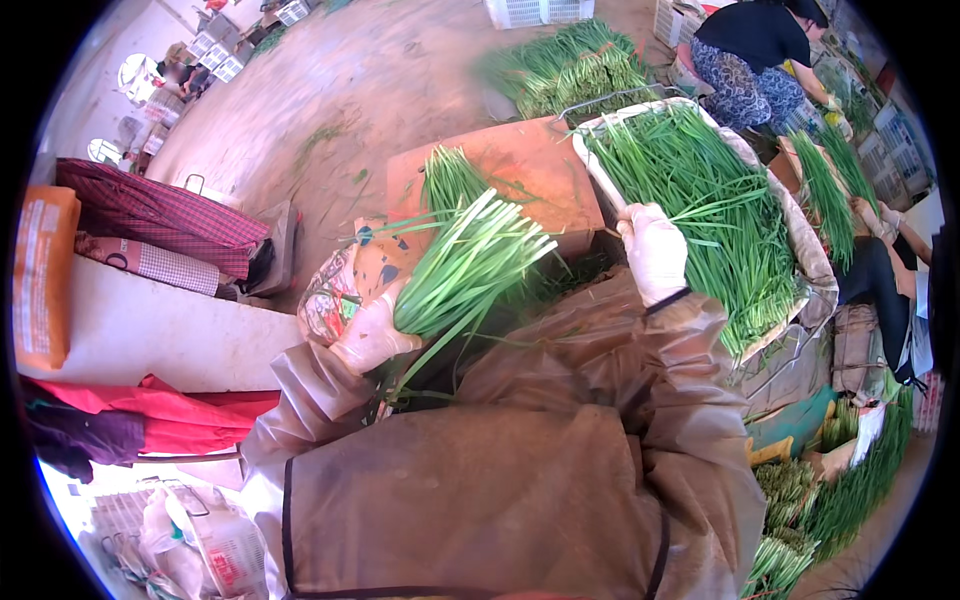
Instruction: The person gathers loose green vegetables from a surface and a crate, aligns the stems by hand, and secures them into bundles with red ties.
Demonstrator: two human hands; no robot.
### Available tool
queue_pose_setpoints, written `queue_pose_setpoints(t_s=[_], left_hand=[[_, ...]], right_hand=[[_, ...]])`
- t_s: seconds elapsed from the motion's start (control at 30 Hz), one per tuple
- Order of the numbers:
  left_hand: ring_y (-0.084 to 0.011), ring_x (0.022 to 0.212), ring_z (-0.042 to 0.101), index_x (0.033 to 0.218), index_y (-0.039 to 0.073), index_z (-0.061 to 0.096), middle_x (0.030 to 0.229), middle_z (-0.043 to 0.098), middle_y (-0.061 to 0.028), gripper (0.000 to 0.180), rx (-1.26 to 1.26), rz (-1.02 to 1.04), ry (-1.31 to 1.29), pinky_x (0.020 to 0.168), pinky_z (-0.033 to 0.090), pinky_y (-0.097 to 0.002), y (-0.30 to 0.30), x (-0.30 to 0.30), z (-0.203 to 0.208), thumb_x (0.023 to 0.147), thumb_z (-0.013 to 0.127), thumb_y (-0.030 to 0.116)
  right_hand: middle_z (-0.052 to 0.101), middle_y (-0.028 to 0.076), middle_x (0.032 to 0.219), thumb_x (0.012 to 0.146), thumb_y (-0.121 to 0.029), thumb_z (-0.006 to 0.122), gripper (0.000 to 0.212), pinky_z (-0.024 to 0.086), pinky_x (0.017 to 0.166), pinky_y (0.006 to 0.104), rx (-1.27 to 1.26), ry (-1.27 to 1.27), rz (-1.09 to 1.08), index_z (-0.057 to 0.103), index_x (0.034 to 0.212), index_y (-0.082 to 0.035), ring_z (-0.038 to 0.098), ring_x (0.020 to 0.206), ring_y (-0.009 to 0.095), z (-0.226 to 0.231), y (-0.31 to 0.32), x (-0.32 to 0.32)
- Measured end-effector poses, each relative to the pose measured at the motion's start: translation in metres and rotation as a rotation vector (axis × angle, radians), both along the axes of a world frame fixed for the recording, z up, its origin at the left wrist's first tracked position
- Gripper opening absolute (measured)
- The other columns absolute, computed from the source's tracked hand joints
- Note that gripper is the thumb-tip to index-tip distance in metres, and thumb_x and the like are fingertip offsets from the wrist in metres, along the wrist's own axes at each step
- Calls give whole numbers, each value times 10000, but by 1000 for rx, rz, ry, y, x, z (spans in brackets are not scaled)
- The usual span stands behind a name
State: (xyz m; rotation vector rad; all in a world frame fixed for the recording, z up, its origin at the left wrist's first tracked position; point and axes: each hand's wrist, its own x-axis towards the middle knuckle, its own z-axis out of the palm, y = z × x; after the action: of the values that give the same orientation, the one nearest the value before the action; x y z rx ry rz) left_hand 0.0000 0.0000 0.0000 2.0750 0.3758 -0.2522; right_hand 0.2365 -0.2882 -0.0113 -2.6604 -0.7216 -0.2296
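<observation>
My left hand (372,335), in a pale glove, is closed around a bunch of garlic chives (470,265). The white stalk ends fan up to the right, and some loose leaves hang below the hand. My right hand (655,255), gloved too, has its fingers curled at the pale left rim (598,172) of a cloth-lined crate. Long loose chives (700,190) fill that crate. Beyond the held bunch, a smaller bundle of chives (452,178) lies on an orange-brown board (540,165).
Tied chive bundles (575,75) lie on the floor ahead. To the right, a person in a black top (755,50) bends over more chives, and another person's hands (875,215) work nearby. A white ledge (170,320) and an orange package (45,275) are at left.
</observation>
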Motion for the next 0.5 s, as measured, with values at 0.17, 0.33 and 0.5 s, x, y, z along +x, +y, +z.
queue_pose_setpoints(t_s=[0.17, 0.33, 0.5], left_hand=[[-206, 1024, 573, 1362, 34, 380, 1094, 606, -128, 790, 111, -15, 8, 899, 440, -301, -7, 0, 18, 656, 733, 49], [-156, 1021, 548, 1369, 43, 377, 1128, 591, -71, 793, -274, 5, 56, 899, 439, -280, -13, 3, 10, 654, 711, -33], [-141, 1030, 536, 1372, 47, 374, 1126, 590, -62, 788, -202, 25, 132, 900, 434, -272, -14, -1, 12, 661, 701, -45]], right_hand=[[641, 121, 891, 789, -406, 666, 335, 480, 711, 387, 377, -383, 236, 663, 937, -105, 618, 802, 284, 12, 35, -40], [605, 122, 751, 815, -347, 626, 271, 460, 664, 400, 252, -10, 310, 641, 810, -77, 609, 730, 285, -33, 40, -20], [627, 102, 806, 774, -279, 664, 223, 456, 722, 414, 101, -161, 102, 643, 888, -89, 612, 782, 286, -49, 3, 2]])
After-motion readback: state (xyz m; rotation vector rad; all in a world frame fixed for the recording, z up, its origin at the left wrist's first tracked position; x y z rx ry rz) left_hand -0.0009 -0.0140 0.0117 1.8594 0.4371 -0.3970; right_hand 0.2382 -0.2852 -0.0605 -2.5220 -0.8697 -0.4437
